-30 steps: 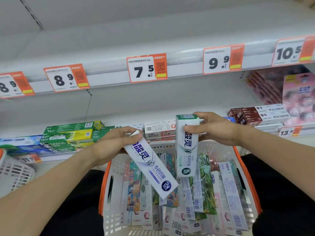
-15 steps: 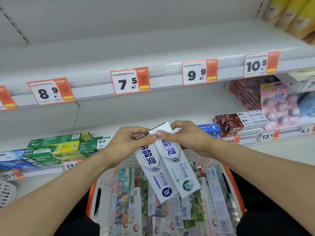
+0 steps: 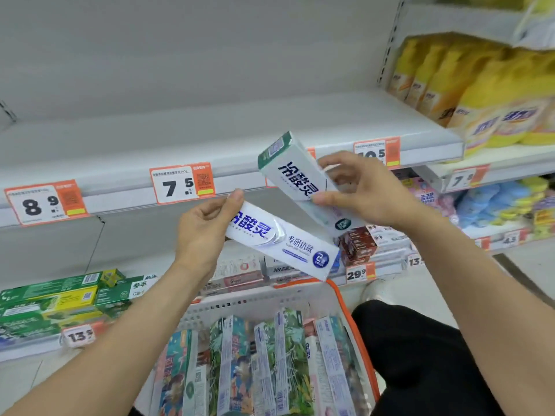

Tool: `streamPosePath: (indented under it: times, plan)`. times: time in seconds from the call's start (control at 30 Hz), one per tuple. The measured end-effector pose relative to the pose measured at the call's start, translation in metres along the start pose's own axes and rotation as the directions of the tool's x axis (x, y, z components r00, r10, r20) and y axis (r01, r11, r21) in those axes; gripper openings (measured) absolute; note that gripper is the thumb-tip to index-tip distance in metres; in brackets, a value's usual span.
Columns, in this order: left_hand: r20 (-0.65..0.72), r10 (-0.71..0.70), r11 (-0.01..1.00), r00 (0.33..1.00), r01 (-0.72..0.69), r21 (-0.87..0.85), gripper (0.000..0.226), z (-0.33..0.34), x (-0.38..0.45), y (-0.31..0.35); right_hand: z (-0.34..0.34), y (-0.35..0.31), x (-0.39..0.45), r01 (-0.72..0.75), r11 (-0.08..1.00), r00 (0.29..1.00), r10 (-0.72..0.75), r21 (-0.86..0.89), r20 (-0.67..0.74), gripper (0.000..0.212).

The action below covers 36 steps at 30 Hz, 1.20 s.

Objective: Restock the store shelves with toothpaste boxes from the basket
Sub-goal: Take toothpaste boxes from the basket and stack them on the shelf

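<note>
Head view, as I read it: left hand [image 3: 201, 232] grips blue-white toothpaste box [image 3: 285, 244] at its left end, thumb [image 3: 235, 198] on top edge, fingers curled behind, box slanting down-right above basket [image 3: 345, 298]. Right hand [image 3: 360, 193] pinches green-white toothpaste box [image 3: 294, 178], thumb across front, fingers wrapped behind, box tilted up-left toward bare shelf [image 3: 210, 139] with 7.5 price tag [image 3: 181, 183]. 2 boxes apart. More boxes stand in basket.

Single head-worn wide-angle view, looking forward and down from above the basket [image 3: 264, 298]. It is facing the shelf [image 3: 210, 139] close up, with both forearms reaching in from the lower corners. No second view.
</note>
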State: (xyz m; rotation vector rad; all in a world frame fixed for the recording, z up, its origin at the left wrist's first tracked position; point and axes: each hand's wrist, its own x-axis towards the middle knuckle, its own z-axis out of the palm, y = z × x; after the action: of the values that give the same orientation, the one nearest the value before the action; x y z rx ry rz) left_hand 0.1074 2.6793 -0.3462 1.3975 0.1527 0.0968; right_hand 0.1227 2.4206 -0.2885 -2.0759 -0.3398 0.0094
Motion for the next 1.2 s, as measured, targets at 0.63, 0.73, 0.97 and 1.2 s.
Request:
streamPosePath:
  times: [0.63, 0.73, 0.97, 1.2]
  plan:
    - [-0.316, 0.547, 0.836, 0.776, -0.525, 0.158, 0.025, 0.112, 0.090, 0.058, -0.203, 0.069, 0.124, -0.096, 0.664, 0.980, 0.194, -0.741, 0.047, 0.064]
    - [-0.166, 0.553, 0.825, 0.817, -0.508, 0.249, 0.030, 0.125, 0.111, 0.047, -0.207, 0.078, 0.118, -0.088, 0.695, 0.985, 0.168, -0.713, 0.042, 0.064]
    - [0.282, 0.241, 0.682, 0.929, -0.369, 0.632, 0.045, 0.117, 0.128, 0.046, -0.222, 0.104, 0.091, -0.031, 0.751, 0.995, -0.038, -0.660, -0.090, 0.045]
    - [0.448, -0.054, 0.547, 0.893, -0.349, 0.761, 0.045, 0.115, 0.142, 0.087, -0.252, 0.099, 0.092, -0.166, 0.860, 0.984, 0.115, -0.482, -0.133, 0.039]
